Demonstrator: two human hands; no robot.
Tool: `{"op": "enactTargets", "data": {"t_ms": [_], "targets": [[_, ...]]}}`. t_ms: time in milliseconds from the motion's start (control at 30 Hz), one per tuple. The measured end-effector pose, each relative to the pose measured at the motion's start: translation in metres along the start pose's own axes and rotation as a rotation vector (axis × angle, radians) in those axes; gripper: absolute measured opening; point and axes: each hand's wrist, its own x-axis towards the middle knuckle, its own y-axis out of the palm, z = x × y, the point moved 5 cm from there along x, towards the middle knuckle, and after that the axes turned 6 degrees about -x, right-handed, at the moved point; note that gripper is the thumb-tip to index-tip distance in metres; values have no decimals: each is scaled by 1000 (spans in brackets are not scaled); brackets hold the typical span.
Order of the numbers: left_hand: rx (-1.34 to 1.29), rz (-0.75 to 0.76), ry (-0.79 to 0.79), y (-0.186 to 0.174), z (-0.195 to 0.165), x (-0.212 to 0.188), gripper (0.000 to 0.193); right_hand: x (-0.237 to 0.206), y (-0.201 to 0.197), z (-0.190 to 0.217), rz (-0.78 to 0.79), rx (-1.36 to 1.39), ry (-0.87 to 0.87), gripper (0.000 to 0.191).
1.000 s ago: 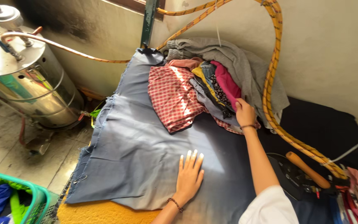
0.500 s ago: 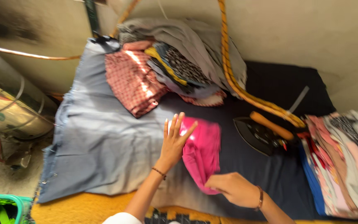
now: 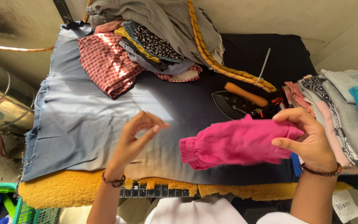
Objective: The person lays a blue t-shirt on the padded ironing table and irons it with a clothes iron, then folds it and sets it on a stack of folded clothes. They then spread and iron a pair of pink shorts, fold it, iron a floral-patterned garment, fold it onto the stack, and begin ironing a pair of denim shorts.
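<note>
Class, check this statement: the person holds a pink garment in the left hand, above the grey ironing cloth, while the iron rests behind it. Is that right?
Not quite. The head view shows the pink garment gripped in the right hand, not the left. The left hand is empty, fingers curled, above the grey ironing cloth. The iron does rest behind the garment.

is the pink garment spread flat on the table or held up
Held up: the right hand grips one end of the pink garment, bunched above the grey cloth; left hand is off it.

White top point(image 3: 195, 213), beaded bracelets on both wrists.
</note>
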Motion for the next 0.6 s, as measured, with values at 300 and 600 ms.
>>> {"op": "enactTargets", "data": {"t_ms": [300,600], "targets": [[386,366,3,124,89,15,57,-3,30,46,119,-365,-149,24],[216,-93,-150,78,107,6,26,-16,90,-121,-184,609,389,35]]}}
